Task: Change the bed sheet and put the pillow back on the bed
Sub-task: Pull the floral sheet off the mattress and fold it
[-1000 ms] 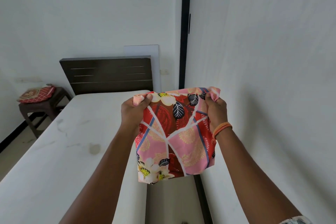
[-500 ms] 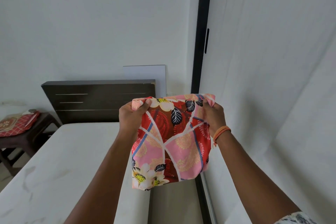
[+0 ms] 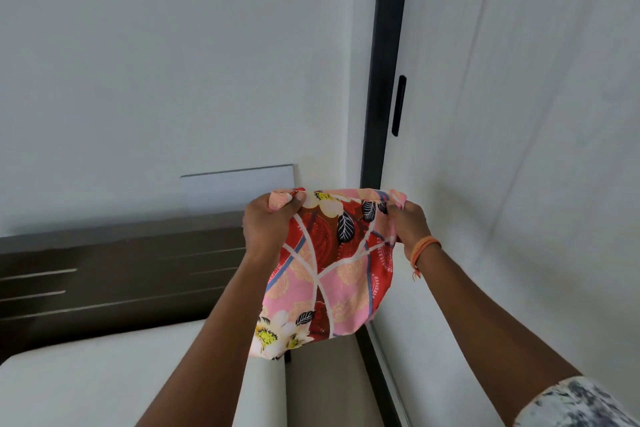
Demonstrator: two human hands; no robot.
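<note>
A folded bed sheet (image 3: 332,274) with a red and pink floral print hangs in front of me at chest height. My left hand (image 3: 268,222) grips its top left corner and my right hand (image 3: 410,225) grips its top right corner, so the sheet is stretched between them. The bare white mattress (image 3: 104,381) lies below and to the left, with the dark wooden headboard (image 3: 114,274) behind it. No pillow is in view.
A white wall rises behind the headboard, with a pale flat panel (image 3: 239,189) leaning on it. To the right stands a white sliding door (image 3: 519,149) with a black frame (image 3: 382,80). A narrow gap of floor (image 3: 325,388) separates the mattress from the door.
The view has tilted up and turned right; the stool with the red pillow has left the frame. Both hands have kept their grip on the sheet's top corners, raising it slightly.
</note>
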